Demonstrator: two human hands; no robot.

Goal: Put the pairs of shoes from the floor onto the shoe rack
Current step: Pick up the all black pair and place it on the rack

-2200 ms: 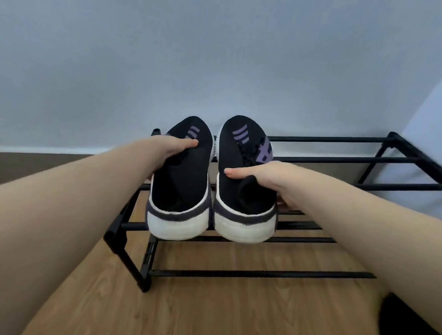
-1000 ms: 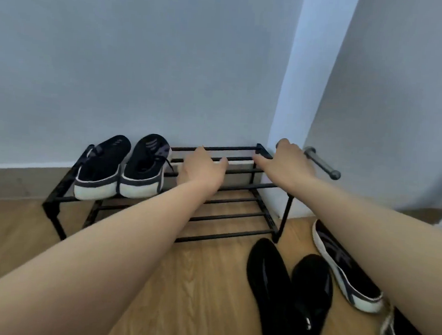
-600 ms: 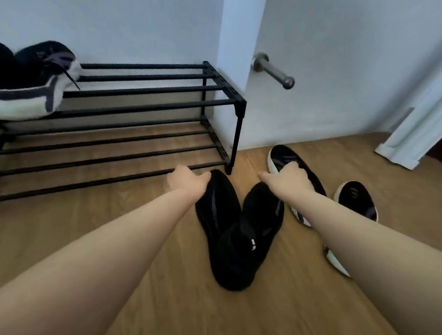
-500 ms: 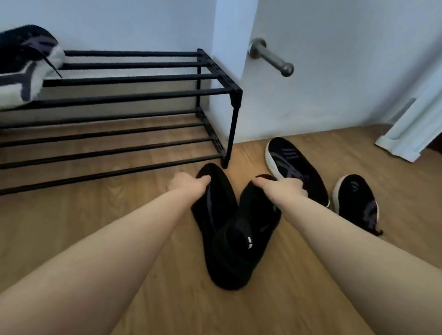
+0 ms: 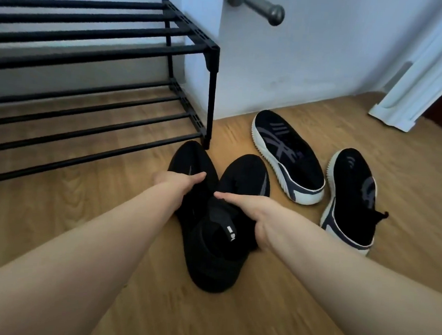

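Both hands, left hand [image 5: 179, 181] and right hand [image 5: 248, 208], apparently have fingers clamped on black shoes [image 5: 209, 245].

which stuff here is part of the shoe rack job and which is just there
Part of the job:
- all-black shoes, left hand and right hand on them
- white-soled shoes, on the floor
- shoe rack

Just there:
- metal doorstop
- white door frame

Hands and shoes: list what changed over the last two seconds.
The left hand and right hand let go of the white-soled pair set on the shoe rack, swung right and down, and closed a grip on the all-black shoes. The other white-soled sneakers lie untouched on the floor.
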